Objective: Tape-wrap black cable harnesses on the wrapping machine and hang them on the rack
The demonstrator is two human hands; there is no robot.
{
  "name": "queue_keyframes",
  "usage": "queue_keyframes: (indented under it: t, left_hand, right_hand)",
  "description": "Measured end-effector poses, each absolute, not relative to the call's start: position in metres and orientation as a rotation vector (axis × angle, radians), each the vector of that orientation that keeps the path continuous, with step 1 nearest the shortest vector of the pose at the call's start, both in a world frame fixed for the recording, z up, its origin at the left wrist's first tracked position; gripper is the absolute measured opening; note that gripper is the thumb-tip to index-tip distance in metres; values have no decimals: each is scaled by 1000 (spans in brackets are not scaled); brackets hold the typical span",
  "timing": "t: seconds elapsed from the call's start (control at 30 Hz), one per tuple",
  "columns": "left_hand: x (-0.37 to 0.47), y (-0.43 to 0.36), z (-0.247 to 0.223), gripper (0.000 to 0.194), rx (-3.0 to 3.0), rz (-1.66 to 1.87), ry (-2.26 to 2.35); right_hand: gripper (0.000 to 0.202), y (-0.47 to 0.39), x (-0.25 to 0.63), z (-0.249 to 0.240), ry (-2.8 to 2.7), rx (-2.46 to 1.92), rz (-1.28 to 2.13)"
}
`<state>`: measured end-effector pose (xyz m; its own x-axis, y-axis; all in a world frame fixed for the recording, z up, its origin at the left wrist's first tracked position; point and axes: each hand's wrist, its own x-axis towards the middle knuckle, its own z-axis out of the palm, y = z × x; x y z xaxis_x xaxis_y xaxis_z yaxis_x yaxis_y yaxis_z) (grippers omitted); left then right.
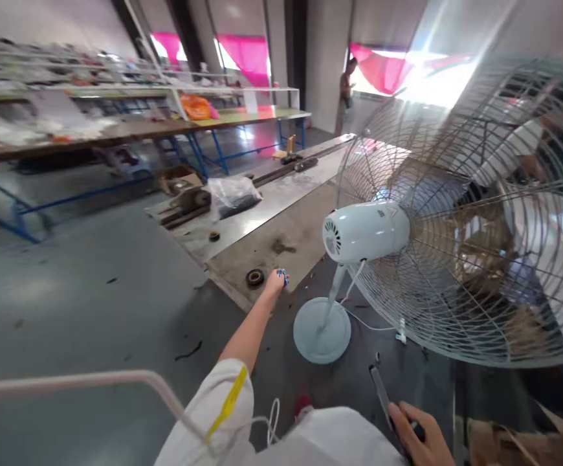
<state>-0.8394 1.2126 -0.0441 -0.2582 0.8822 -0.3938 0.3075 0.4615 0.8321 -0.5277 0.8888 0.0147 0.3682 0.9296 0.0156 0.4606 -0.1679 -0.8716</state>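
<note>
My left hand (275, 282) is stretched out ahead, low over the sheet-covered floor area, its fingers closed around a small blue-and-white object (283, 277) whose kind I cannot make out. At the lower right, my right hand (416, 435) grips a long, thin grey tool (381, 393) with a dark tip. A black rounded part shows between those fingers. Between and beyond my hands stands a large pedestal fan (366, 228) with a pale blue motor housing and a wire cage. Its round base (322, 331) rests on the floor to the right of my left hand.
A black ring (255, 278) and a plastic-wrapped bundle (233, 196) lie on the flat sheets (281, 213) ahead. Long worktables (131, 129) with blue legs stand at the left. A person (346, 94) stands by the far window. A pale bar (68, 385) crosses the lower left.
</note>
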Motion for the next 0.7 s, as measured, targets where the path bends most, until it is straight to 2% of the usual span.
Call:
queue_keyframes:
  t: [0.17, 0.3, 0.33, 0.4, 0.43, 0.5, 0.57, 0.7]
  left_hand:
    - [-836, 1221, -25, 26, 1285, 784, 1776]
    - [-804, 1128, -24, 14, 1384, 442, 1350]
    - [-787, 1094, -25, 17, 1374, 244, 1030]
    - [-745, 1025, -27, 49, 1338, 104, 623]
    - [-724, 993, -28, 67, 1382, 141, 578]
    - [-684, 937, -27, 87, 1510, 277, 606]
    - [-652, 895, -24, 87, 1632, 403, 674]
    - [-594, 839, -16, 71, 1741, 465, 595]
  right_hand:
    - [60, 878, -536, 21, -1175, -1867, 676]
    - [60, 875, -535, 27, -1179, -1877, 742]
    - [60, 874, -536, 28, -1176, -1862, 762]
    - [60, 870, -540, 30, -1177, -1784, 835]
    - [59, 865, -541, 32, -1170, -1725, 867]
    - [58, 847, -541, 35, -1133, -1584, 878]
    - [55, 820, -533, 39, -1100, -1451, 794]
    - [40, 742, -495, 44, -1123, -1412, 477]
